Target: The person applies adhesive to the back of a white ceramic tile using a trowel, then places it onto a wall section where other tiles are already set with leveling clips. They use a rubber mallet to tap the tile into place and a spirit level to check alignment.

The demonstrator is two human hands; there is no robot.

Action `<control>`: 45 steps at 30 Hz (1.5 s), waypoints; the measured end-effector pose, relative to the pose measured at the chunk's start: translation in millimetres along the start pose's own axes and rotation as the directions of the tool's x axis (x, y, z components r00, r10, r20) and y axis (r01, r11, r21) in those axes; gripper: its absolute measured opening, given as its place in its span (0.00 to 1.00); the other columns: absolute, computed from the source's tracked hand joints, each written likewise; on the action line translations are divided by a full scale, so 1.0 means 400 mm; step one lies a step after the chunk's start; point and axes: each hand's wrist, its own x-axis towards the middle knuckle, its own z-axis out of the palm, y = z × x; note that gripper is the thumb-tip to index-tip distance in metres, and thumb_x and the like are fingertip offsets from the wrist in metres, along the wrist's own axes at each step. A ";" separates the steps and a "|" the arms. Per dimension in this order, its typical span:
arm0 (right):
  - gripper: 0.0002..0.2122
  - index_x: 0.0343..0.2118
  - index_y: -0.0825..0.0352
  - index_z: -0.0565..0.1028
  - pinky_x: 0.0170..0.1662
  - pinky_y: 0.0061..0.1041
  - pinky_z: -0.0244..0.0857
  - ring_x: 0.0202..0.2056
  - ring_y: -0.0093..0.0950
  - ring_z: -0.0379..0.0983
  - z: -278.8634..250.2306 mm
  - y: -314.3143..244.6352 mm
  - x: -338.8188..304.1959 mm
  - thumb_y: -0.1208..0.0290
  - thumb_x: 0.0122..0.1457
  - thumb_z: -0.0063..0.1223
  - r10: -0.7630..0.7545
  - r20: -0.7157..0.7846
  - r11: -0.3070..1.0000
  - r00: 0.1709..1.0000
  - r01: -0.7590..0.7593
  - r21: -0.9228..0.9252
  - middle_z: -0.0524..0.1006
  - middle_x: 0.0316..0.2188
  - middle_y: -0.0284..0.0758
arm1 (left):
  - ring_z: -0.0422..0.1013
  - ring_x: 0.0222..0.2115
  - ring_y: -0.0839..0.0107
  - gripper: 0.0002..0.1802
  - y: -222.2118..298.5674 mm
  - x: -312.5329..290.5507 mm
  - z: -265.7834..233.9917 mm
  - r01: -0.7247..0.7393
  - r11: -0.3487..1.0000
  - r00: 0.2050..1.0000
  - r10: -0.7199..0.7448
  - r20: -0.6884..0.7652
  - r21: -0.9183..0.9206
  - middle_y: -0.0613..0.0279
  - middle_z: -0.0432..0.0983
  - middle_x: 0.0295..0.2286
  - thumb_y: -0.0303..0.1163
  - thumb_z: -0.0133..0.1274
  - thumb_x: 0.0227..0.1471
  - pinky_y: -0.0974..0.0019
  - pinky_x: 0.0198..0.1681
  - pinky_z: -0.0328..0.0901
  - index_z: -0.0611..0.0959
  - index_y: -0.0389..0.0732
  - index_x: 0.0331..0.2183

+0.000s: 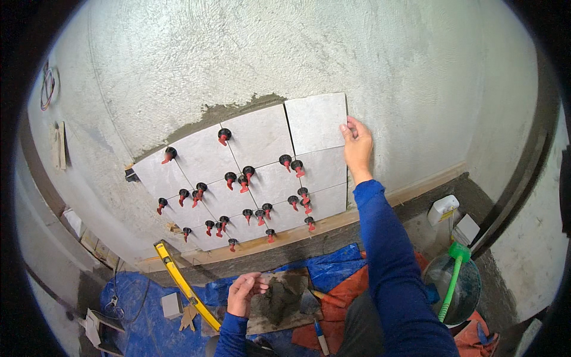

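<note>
My right hand [358, 144] grips the right edge of a pale grey wall tile [315, 124] at the top right of the tiled patch. A thin dark gap separates this tile from the tile on its left [262, 138]. Red and black tile leveling clips [224, 136] stick out along the joints of the other tiles. Lower down, my left hand [245, 293] is held with its fingers curled together, in front of a board [285, 324] bearing grey mortar [278, 300]. Whether anything small is between those fingers cannot be made out.
A yellow spirit level [185, 285] leans at the left. A trowel [309, 302] and a blue-handled tool [321, 338] lie by the board. At right stand a bucket [470, 291] with a green-handled brush [455, 279] and a white jug [443, 209]. Blue tarp [140, 324] covers the floor.
</note>
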 end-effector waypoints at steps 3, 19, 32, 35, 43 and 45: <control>0.15 0.52 0.69 0.79 0.39 0.23 0.70 0.35 0.22 0.74 -0.003 0.011 0.033 0.73 0.62 0.62 0.161 0.115 0.952 0.980 -0.185 0.245 0.81 0.39 0.34 | 0.79 0.39 0.60 0.26 -0.007 0.003 0.005 0.015 0.999 1.000 -0.015 0.003 0.033 0.50 0.81 0.40 0.45 0.53 0.64 0.59 0.43 0.73 0.80 0.31 0.49; 0.15 0.51 0.72 0.79 0.32 0.19 0.69 0.34 0.18 0.74 -0.025 0.037 0.072 0.75 0.63 0.61 0.220 0.300 0.878 0.928 -0.323 0.354 0.81 0.38 0.32 | 0.80 0.39 0.62 0.25 -0.009 0.003 0.000 0.009 1.000 1.000 -0.009 0.018 0.001 0.52 0.82 0.39 0.43 0.55 0.65 0.60 0.44 0.74 0.80 0.30 0.50; 0.15 0.51 0.69 0.80 0.33 0.21 0.71 0.36 0.20 0.77 -0.025 0.048 0.083 0.75 0.62 0.62 0.207 0.352 0.846 0.913 -0.347 0.404 0.82 0.40 0.33 | 0.80 0.38 0.63 0.24 -0.003 0.003 0.014 0.010 1.000 1.000 -0.010 0.020 0.002 0.52 0.82 0.40 0.44 0.55 0.65 0.61 0.44 0.74 0.81 0.30 0.49; 0.14 0.51 0.69 0.80 0.33 0.22 0.71 0.36 0.20 0.77 -0.028 0.040 0.083 0.74 0.63 0.62 0.194 0.354 0.852 0.915 -0.336 0.402 0.82 0.40 0.33 | 0.80 0.38 0.63 0.24 -0.004 0.004 0.016 0.015 1.000 1.000 -0.015 0.019 0.004 0.52 0.82 0.39 0.44 0.55 0.65 0.61 0.44 0.73 0.81 0.30 0.49; 0.15 0.53 0.69 0.79 0.36 0.21 0.70 0.35 0.19 0.74 -0.039 0.037 0.081 0.73 0.64 0.60 0.200 0.390 0.852 0.899 -0.356 0.384 0.80 0.37 0.31 | 0.80 0.39 0.62 0.25 -0.023 0.007 0.009 0.027 0.999 1.000 -0.027 0.014 0.029 0.52 0.82 0.39 0.44 0.56 0.64 0.61 0.44 0.74 0.80 0.30 0.49; 0.14 0.52 0.66 0.80 0.36 0.22 0.71 0.35 0.21 0.76 -0.040 0.038 0.082 0.72 0.64 0.61 0.202 0.383 0.873 0.901 -0.343 0.347 0.81 0.38 0.30 | 0.80 0.39 0.62 0.25 -0.029 0.009 0.007 0.026 0.999 0.999 -0.027 0.018 0.028 0.52 0.82 0.39 0.44 0.56 0.64 0.60 0.43 0.74 0.80 0.31 0.49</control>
